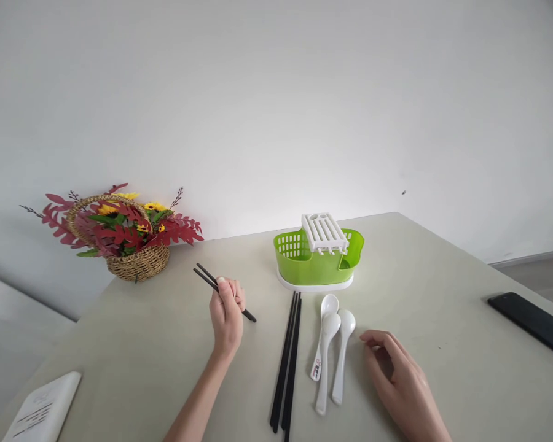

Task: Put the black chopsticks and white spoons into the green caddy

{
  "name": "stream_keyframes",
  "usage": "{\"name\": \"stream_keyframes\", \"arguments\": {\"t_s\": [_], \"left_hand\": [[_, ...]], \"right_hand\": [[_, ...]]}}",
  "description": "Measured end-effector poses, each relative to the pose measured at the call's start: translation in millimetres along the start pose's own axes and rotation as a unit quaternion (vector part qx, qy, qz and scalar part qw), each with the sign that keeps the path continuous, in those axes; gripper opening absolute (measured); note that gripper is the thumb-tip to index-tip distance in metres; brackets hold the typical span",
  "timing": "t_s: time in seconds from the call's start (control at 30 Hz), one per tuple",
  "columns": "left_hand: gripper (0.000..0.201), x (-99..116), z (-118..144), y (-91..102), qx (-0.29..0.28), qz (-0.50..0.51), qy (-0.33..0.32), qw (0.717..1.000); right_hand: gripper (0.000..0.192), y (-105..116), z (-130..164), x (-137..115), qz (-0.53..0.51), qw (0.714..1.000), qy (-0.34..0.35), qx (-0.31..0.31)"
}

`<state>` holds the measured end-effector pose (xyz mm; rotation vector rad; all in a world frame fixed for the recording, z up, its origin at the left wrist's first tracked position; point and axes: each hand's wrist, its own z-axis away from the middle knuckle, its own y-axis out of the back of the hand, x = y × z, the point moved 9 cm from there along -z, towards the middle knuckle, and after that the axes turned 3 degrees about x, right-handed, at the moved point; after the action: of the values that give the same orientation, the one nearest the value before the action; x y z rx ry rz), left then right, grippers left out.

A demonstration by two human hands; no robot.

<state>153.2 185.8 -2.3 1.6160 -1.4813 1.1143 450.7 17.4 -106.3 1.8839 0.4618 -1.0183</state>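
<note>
Holding two chopsticks (207,279) above the table (442,344), left hand (227,316) closed; tips at 4 o'clock. Right hand (399,374) loosely open, resting at 3 o'clock of spoons (332,350). Caddy (317,261) at 12.

Bright, even daylight, soft faint shadows, sharp focus throughout, and wide-angle bending toward the picture's edges.

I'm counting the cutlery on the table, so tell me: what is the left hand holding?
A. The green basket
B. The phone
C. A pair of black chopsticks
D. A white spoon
C: the left hand is closed around a pair of black chopsticks, while the white spoons lie untouched on the table beside the right hand.
</note>
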Motion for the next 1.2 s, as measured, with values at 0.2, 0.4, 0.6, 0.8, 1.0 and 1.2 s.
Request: {"name": "stream_keyframes", "arguments": {"t_s": [0.2,0.4,0.6,0.8,1.0,1.2], "left_hand": [[0.052,-12,8,-4.6,-0.03,-0.066,0.002,0.997],[0.049,-32,27,-26.7,-0.151,-0.174,-0.021,0.973],[0.047,-49,31,-27.0,-0.187,-0.189,-0.018,0.964],[0.055,-55,31,-27.7,-0.187,-0.123,0.036,0.974],[0.058,-62,27,-27.9,-0.187,-0.108,0.074,0.974],[0.054,-63,27,-30.8,-0.218,-0.152,0.048,0.963]], "right_hand": [[0.019,5,-27,-77,-0.041,0.993,0.107,-0.026],[0.028,-18,-66,-196,-0.096,0.955,0.238,-0.147],[0.028,-57,-83,-255,-0.131,0.904,0.304,-0.271],[0.033,-67,-107,-273,-0.114,0.906,0.345,-0.218],[0.04,-34,-134,-290,-0.114,0.93,0.329,-0.117],[0.046,-5,-131,-304,-0.043,0.933,0.351,-0.06]]}}
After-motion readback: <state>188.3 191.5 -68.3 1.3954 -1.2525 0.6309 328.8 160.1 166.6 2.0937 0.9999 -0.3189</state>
